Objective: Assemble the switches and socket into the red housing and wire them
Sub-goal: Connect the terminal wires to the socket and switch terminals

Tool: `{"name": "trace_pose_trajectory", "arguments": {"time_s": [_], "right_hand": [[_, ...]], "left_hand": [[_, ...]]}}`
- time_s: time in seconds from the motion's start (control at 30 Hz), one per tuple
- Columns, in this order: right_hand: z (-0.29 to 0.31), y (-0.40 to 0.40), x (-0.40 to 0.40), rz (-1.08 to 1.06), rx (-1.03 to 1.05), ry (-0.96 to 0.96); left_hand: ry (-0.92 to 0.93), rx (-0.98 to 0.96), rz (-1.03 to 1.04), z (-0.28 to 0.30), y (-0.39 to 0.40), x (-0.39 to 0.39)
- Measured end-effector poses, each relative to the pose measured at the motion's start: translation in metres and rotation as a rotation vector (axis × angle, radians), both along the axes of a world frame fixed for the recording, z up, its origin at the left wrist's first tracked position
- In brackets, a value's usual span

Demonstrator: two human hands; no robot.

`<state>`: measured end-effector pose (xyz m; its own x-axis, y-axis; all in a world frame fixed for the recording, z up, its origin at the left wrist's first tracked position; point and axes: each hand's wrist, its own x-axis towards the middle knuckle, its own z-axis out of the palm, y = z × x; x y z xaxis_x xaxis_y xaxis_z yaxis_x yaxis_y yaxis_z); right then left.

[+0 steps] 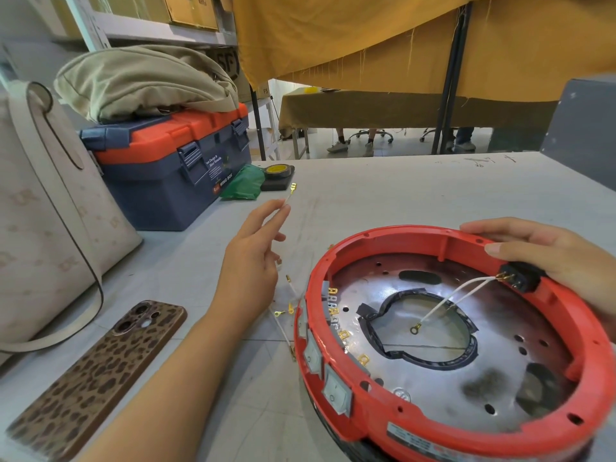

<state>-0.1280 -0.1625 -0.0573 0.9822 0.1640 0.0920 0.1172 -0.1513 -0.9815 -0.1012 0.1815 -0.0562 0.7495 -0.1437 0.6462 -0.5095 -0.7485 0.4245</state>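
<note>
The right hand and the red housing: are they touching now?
Touching. The head view shows the right hand resting on the far rim of the red housing, its fingers lying along the edge and over the black socket.

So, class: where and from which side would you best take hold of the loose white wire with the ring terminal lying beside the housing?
Pinch the white wire mid-length, from above: it lies flat on the table, and the red housing blocks its right side.
</note>
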Motion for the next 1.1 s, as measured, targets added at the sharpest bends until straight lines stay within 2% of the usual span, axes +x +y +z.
{"name": "trace_pose_trajectory", "arguments": {"time_s": [0.27,0.57,0.7,0.8,1.1], "right_hand": [[-0.003,-0.002,0.002,0.002,0.002,-0.002],[-0.002,-0.002,0.001,0.007,0.007,0.0],[-0.002,-0.002,0.001,0.008,0.0,-0.004],[-0.002,-0.001,0.001,0.008,0.009,-0.006],[0.001,0.001,0.0,0.009,0.013,-0.017]], "left_hand": [[-0.018,-0.133,0.025,-0.003,0.004,0.003],[-0.194,-0.044,0.011,0.002,0.005,-0.004],[-0.213,-0.053,-0.012,0.004,0.003,-0.008],[-0.179,-0.099,-0.031,0.005,0.001,-0.009],[0.089,-0.353,-0.012,0.003,-0.006,-0.013]]}}
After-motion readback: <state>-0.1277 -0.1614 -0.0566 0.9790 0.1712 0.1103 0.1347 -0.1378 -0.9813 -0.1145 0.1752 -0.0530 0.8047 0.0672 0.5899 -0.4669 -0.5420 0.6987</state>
